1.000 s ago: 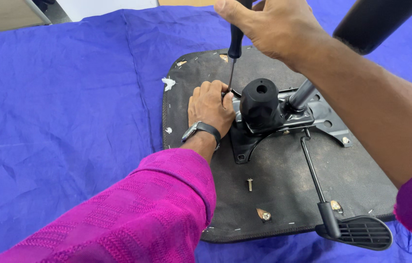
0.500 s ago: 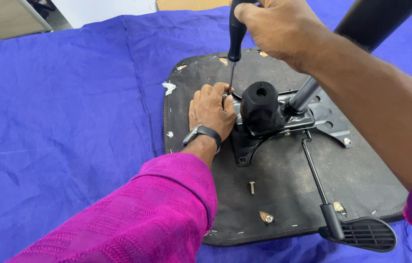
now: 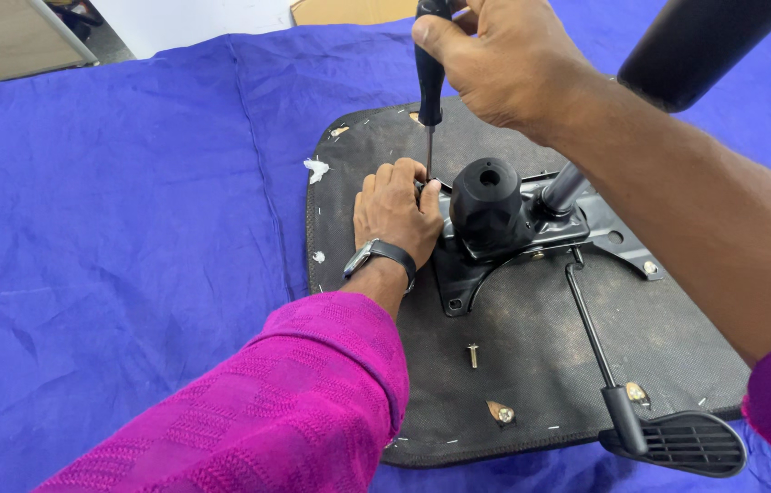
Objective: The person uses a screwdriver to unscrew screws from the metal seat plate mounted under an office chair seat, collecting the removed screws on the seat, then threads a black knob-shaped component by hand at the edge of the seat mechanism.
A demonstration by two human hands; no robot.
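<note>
Right hand (image 3: 504,68) clamped on black-handled steel screwdriver (image 3: 428,82), tip beside left hand (image 3: 395,215), which is pressed flat by black metal chair mechanism (image 3: 495,215).

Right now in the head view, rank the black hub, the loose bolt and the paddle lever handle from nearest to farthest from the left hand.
1. Black hub: just right of the left hand.
2. Loose bolt: on the seat base, below the hub.
3. Paddle lever handle: at the base's lower right corner.

A repair workspace: upturned chair seat (image 3: 531,365) on a blue cloth (image 3: 130,201), loose bolt (image 3: 473,354).
</note>
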